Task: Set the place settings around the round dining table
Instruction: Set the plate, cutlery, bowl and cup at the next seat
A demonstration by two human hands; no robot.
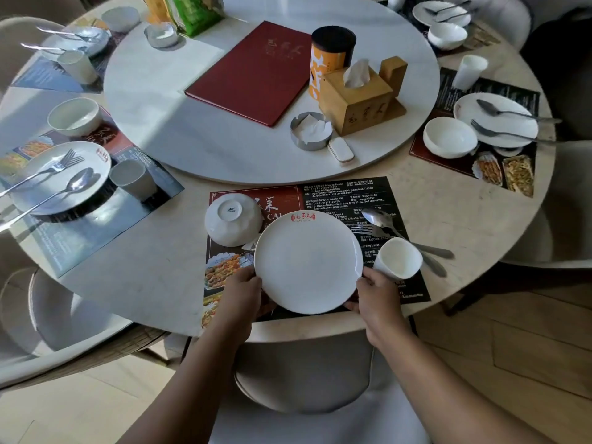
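A white plate (308,261) with a red logo is over the printed placemat (346,193) at the near edge of the round table (166,283). My left hand (240,293) grips the plate's left rim and my right hand (376,299) grips its right rim. To the plate's upper left, a white bowl (232,218) rests upside down on the mat. On the right a white cup (398,257) lies tipped over, with a spoon (384,219) and a fork (368,231) beside it.
A white turntable (179,123) in the middle carries a red menu (253,72), tissue box (358,97), ashtray (309,131) and canister (331,49). Laid settings lie at left (61,174), far left (77,43), right (493,120) and far right (442,14). A chair (307,395) stands below my arms.
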